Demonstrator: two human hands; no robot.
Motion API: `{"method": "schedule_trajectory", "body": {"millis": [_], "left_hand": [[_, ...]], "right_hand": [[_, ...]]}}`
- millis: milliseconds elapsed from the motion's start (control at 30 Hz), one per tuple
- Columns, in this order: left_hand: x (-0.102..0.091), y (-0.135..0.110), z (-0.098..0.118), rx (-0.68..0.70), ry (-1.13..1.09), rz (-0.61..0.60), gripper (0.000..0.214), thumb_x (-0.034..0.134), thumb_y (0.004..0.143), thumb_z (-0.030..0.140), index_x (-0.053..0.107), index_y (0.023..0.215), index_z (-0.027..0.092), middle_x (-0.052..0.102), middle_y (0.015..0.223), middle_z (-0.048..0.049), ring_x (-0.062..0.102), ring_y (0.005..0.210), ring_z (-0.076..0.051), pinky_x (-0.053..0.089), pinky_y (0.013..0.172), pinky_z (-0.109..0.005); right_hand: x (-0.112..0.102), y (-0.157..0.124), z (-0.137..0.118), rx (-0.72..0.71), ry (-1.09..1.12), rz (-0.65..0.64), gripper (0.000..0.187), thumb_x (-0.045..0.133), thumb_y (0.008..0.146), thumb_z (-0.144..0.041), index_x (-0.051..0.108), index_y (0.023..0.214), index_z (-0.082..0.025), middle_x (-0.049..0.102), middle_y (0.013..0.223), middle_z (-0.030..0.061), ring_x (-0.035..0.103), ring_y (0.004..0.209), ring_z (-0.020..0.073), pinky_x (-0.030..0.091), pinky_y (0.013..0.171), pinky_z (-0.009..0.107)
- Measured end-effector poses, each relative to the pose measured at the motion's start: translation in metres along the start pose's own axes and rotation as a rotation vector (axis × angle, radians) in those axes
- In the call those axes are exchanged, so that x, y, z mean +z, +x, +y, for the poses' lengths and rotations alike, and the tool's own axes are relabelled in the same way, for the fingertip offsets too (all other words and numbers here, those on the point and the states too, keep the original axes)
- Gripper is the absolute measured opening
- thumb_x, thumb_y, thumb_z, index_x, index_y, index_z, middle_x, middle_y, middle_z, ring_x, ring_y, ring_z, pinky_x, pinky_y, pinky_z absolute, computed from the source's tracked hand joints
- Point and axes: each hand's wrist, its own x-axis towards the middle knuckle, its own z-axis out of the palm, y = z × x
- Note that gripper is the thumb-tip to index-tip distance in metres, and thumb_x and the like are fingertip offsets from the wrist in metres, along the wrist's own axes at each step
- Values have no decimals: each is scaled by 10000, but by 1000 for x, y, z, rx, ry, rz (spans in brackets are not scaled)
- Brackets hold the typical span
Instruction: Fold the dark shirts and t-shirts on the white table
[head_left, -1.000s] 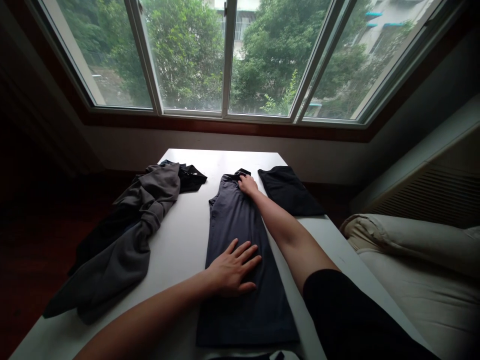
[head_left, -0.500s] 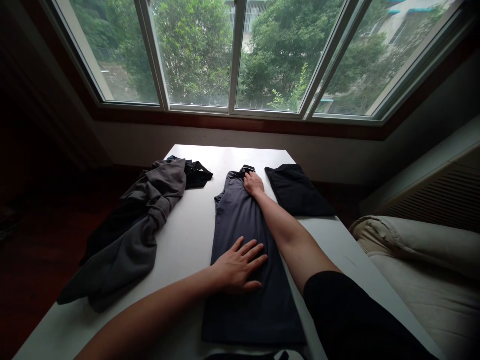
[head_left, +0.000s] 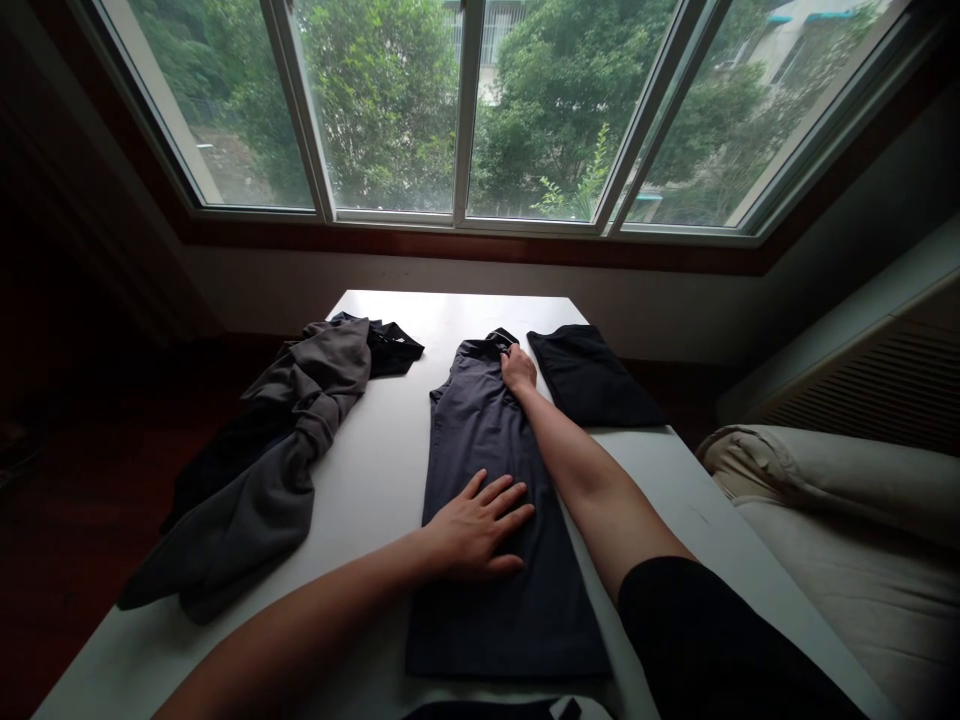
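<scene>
Dark blue-grey trousers [head_left: 480, 430] lie lengthwise on a white table [head_left: 382, 480], their waistband at the far end. Flat on the middle of the leg rests my left hand [head_left: 480, 528], its fingers spread. At the far right corner, my right hand [head_left: 519, 369] has its fingers closed on the trousers' waistband edge. Some wrinkles run across the cloth near the waist. Just right of that hand is a folded black garment [head_left: 596, 378].
A loose heap of grey and black clothes [head_left: 300, 430] covers the table's left side and hangs toward its edge. Beyond the table is a window [head_left: 465, 120] above a low wall. A pale cushioned seat [head_left: 840, 520] stands on the right.
My right hand has shifted slightly right along the waistband, pulling its corner that way and creasing the cloth. My left hand has stayed in place on the leg.
</scene>
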Motion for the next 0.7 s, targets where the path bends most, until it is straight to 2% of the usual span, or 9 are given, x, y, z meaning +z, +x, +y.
{"method": "schedule_trajectory", "body": {"millis": [200,433,600,700], "left_hand": [[0,0,0,0,2,8,761,408,1021,647,275,1651,240,223,1723,-99,160,1597,-325,110,1288,-571],[1,1,-1,-2,-36,-2,771,394,1022,658,277,1648,224,202,1727,-108,138,1602,-320,77,1291,-572],[1,0,-1,-4,-44,4,761,401,1022,651,277,1648,236,203,1727,-100,127,1604,-316,79,1290,-569],[1,0,-1,-2,-51,1,760,402,1025,648,276,1648,231,197,1728,-104,123,1605,-319,73,1290,-574]], "right_hand": [[0,-5,-4,62,2,57,486,242,1087,-431,615,1288,-192,625,1266,184,603,1137,308,474,944,405],[8,7,7,-80,-34,-18,324,521,980,-383,689,1204,-220,613,1283,155,541,1222,308,467,1008,389],[4,15,24,-187,-10,-128,341,551,941,-320,682,1235,-209,612,1280,120,553,1199,270,446,1041,350],[2,6,29,-248,-13,-96,367,534,935,-265,657,1274,-198,596,1280,121,533,1193,266,439,1040,340]]}}
